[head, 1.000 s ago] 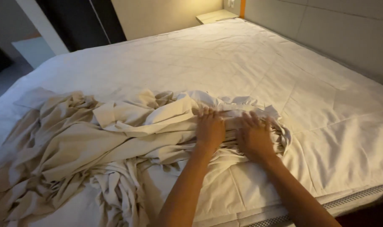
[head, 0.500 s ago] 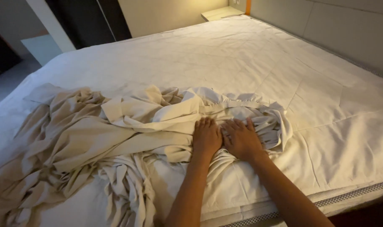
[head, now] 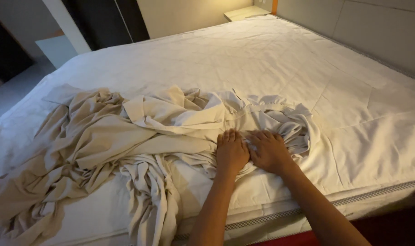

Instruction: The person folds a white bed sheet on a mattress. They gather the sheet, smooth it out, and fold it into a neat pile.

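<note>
Had my left hand [head: 231,152] and right hand [head: 269,150] side by side, fingers curled into the crumpled beige sheet [head: 125,136] bunched under them.

My fingertips are out of sight: those of my left hand [head: 231,152] and my right hand [head: 269,151] are buried in the folds of the crumpled sheet [head: 139,136], so I cannot tell whether they grip cloth or only press on it. My palms face down and are hidden too. Both forearms run off the bottom edge below my hands. Far to the left of my left hand the sheet spills past the left and bottom edges. The bed [head: 280,59] is cut off to the right of my right hand. Beyond my hands, the small table [head: 245,12] is clipped by the top edge.
</note>
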